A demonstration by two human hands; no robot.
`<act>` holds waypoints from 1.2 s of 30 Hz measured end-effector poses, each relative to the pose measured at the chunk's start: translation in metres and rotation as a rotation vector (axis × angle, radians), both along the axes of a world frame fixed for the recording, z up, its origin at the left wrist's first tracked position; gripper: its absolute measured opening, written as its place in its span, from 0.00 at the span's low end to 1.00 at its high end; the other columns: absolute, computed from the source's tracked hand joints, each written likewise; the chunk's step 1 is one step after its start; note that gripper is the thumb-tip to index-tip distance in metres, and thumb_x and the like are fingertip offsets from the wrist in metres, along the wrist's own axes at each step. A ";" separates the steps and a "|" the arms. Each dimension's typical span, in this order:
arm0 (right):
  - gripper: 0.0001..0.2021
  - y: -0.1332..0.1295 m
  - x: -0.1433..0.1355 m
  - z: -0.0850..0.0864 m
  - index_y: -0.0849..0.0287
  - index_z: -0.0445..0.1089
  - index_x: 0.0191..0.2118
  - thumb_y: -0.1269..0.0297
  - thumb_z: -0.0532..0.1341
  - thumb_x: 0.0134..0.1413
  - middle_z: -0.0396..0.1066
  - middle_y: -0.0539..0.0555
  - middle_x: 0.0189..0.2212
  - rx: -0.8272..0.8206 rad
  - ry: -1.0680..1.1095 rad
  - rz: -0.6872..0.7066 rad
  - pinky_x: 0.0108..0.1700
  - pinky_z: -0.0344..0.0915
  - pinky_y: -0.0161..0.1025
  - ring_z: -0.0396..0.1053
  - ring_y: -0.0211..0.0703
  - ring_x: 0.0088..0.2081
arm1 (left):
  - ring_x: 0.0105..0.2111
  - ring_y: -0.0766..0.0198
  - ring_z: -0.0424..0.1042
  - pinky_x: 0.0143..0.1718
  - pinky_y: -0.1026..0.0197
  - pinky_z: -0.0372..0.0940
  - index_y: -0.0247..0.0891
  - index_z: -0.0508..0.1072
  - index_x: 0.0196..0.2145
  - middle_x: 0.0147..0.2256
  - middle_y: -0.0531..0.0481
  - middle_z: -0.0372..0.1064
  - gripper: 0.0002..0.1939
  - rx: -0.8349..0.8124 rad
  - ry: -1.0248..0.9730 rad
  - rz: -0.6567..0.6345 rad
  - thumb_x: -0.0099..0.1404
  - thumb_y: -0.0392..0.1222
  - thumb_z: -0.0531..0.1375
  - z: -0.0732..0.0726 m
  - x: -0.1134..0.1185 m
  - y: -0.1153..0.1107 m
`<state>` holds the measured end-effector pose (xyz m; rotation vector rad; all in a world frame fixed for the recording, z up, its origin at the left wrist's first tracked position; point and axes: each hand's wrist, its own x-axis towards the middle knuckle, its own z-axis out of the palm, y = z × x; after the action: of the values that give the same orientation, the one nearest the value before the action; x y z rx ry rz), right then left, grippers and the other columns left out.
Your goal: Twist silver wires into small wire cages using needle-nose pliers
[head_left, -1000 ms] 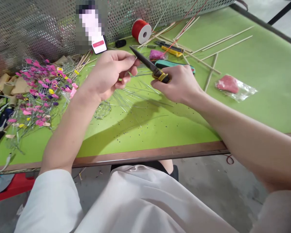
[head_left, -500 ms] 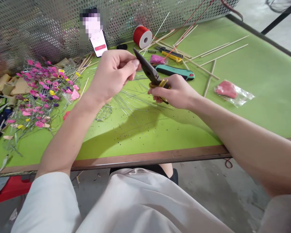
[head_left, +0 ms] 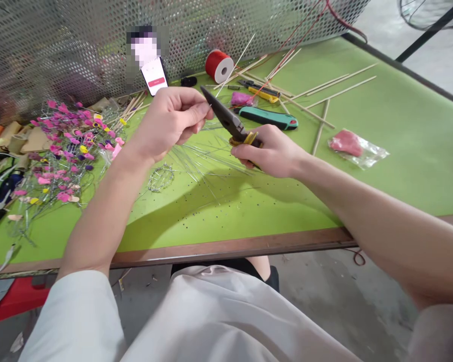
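Note:
My right hand (head_left: 266,150) is closed around the yellow-banded handles of dark long-nose pliers (head_left: 226,116), whose jaws point up and left. My left hand (head_left: 183,116) is pinched beside the jaws on a thin wire (head_left: 232,69) that slants up to the right; how its lower end sits at the jaws is too small to tell. Below both hands, loose thin wires (head_left: 198,156) fan out over the green table (head_left: 226,216). A small ring of twisted wire (head_left: 161,178) lies under my left wrist.
Wire stems with pink, purple and yellow tips (head_left: 70,146) pile up at the left. Behind stand a phone (head_left: 154,75) and a red spool (head_left: 219,66). Farther right lie a green-handled tool (head_left: 268,117), a yellow cutter (head_left: 264,93), wooden sticks (head_left: 342,91) and a bagged pink lump (head_left: 347,143).
The view has tilted slightly, so the table items appear lower. Both hands stay close together, with the pliers still in my right hand and their jaws still by my left fingertips.

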<state>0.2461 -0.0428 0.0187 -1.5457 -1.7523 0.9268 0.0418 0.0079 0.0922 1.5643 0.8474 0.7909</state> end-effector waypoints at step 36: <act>0.15 -0.007 -0.007 0.004 0.52 0.57 0.22 0.66 0.63 0.54 0.54 0.49 0.17 0.182 -0.267 -0.283 0.33 0.53 0.46 0.51 0.43 0.25 | 0.15 0.79 0.50 0.17 0.72 0.41 0.33 0.74 0.28 0.22 0.56 0.58 0.20 -0.397 -0.044 -0.145 0.79 0.37 0.55 -0.021 0.000 0.015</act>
<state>0.2395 -0.0498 0.0228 -1.7987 -1.6804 0.4262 0.0415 0.0225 0.0710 1.2353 0.7926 0.5132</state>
